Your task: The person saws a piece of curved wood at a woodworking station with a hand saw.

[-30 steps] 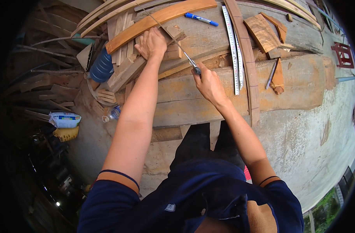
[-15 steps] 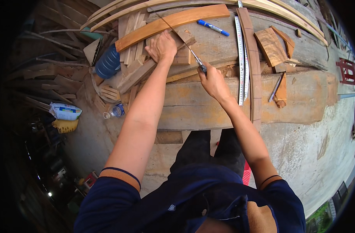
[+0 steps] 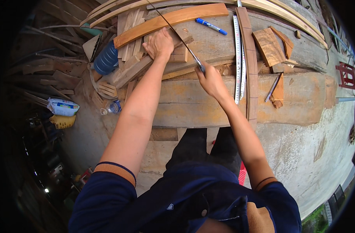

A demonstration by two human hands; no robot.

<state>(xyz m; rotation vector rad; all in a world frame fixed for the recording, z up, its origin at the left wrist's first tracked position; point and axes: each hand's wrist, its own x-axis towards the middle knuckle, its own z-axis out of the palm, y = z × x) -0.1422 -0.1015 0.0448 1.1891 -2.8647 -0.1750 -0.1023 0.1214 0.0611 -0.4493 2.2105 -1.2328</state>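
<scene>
My left hand (image 3: 159, 44) is closed over a short wooden block (image 3: 182, 35) on the cluttered plank bench (image 3: 197, 101), pressing it there. My right hand (image 3: 211, 80) grips the dark handle of a handsaw (image 3: 188, 49); its long thin blade runs diagonally up to the left, across the block beside my left hand. A curved orange-brown board (image 3: 201, 11) lies just beyond. To the right of the block are a blue marker (image 3: 211, 26), a white measuring tape (image 3: 236, 58) and a long reddish strip of wood (image 3: 251, 97) marked with cross lines.
Loose boards and offcuts (image 3: 269, 46) lie at the right of the bench, long strips behind. At left are a blue water jug (image 3: 105, 58), a small bottle (image 3: 114, 106), stacked sacks (image 3: 62, 106) and scrap wood. A red plastic stool (image 3: 345, 75) stands far right.
The saw in my right hand has shifted slightly forward along its blade, then a little back. My left hand stays on the block. The whole view has moved slightly.
</scene>
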